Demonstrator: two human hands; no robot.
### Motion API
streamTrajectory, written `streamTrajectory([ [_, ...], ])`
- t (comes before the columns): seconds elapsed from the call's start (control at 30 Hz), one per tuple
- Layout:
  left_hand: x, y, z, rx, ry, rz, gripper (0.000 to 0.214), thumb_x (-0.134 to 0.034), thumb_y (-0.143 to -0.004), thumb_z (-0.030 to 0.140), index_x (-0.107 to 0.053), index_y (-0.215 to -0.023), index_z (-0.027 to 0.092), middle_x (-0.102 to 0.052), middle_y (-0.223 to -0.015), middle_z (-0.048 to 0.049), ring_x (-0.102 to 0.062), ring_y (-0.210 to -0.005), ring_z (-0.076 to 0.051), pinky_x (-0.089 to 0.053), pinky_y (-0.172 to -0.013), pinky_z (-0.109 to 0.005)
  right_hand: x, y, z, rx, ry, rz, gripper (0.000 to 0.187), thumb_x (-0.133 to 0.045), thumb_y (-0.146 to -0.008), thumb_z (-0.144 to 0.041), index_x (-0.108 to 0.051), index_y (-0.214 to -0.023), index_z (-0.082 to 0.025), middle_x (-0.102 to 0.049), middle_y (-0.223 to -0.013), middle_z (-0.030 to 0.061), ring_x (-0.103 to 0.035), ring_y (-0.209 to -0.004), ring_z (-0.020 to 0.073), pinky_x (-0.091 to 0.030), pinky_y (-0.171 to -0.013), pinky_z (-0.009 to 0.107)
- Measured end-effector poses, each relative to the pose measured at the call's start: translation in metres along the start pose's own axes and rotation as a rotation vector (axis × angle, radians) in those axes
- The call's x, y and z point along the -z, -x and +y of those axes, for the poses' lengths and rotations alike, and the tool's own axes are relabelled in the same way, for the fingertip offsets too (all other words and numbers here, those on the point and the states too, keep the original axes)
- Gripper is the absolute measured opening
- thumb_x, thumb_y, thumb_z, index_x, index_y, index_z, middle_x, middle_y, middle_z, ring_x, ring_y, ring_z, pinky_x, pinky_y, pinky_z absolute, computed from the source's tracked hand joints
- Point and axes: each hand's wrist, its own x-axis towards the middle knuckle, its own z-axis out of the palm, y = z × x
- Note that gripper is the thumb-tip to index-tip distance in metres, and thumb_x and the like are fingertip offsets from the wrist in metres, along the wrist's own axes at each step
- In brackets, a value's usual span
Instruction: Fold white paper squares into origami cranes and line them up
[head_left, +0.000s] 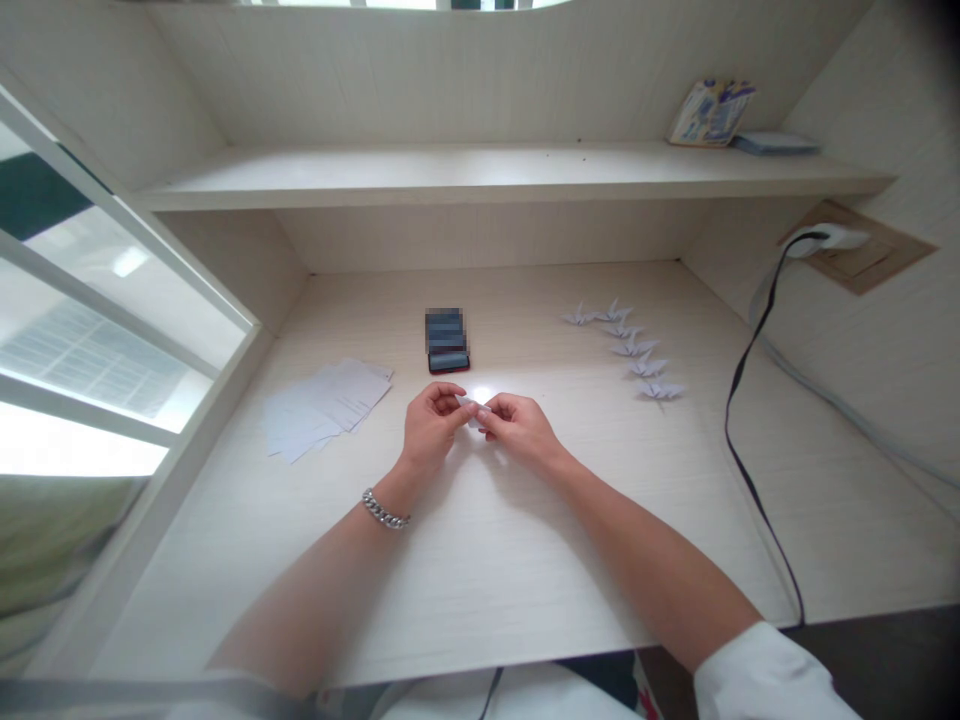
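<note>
A small folded piece of white paper (474,408) is pinched between both hands just above the pale wooden desk (525,560). My left hand (431,425) is closed on its left end; a silver chain bracelet sits on that wrist. My right hand (517,428) is closed on its right end, fingertips meeting those of the left. Much of the paper is hidden by the fingers.
A loose stack of white paper sheets (322,405) lies to the left. A phone (448,342) rests just beyond the hands. Several folded paper cranes (634,350) form a row at the right. A black cable (742,400) runs from a wall plug (829,240). Booklets (709,112) sit on the shelf.
</note>
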Motion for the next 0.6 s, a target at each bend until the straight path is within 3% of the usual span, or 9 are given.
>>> streamTrajectory([
  [0.23, 0.0005, -0.0015, -0.0006, -0.005, 0.071, 0.02, 0.032, -0.077, -0.057, 0.022, -0.059, -0.081, 0.014, -0.062, -0.067, -0.0007, -0.058, -0.058, -0.01, -0.046, -0.059, -0.023, 0.0025, -0.0004, 0.0003, -0.019, -0.084, -0.046, 0.026, -0.062, -0.072, -0.042, -0.061, -0.069, -0.016, -0.061, -0.064, 0.0014, -0.057, -0.056, 0.0138, -0.046, -0.055, 0.027],
  [0.47, -0.002, 0.0004, 0.0017, 0.017, 0.074, 0.017, 0.028, -0.077, -0.058, 0.024, -0.061, -0.08, 0.014, -0.063, -0.069, -0.0011, -0.058, -0.06, -0.01, -0.045, -0.059, -0.022, 0.001, 0.0002, -0.0003, 0.044, -0.071, 0.038, 0.025, -0.06, -0.074, -0.041, -0.059, -0.067, -0.017, -0.057, -0.061, -0.0003, -0.055, -0.057, 0.0133, -0.048, -0.055, 0.026],
  [0.6, -0.0009, 0.0003, 0.0022, 0.011, 0.074, 0.023, 0.028, -0.077, -0.058, 0.024, -0.062, -0.08, 0.015, -0.064, -0.068, -0.0013, -0.059, -0.061, -0.011, -0.045, -0.06, -0.023, -0.0004, -0.0003, -0.0006, 0.003, -0.147, 0.0, 0.027, -0.062, -0.072, -0.043, -0.061, -0.07, -0.017, -0.057, -0.064, 0.0004, -0.055, -0.058, 0.0136, -0.049, -0.055, 0.027],
])
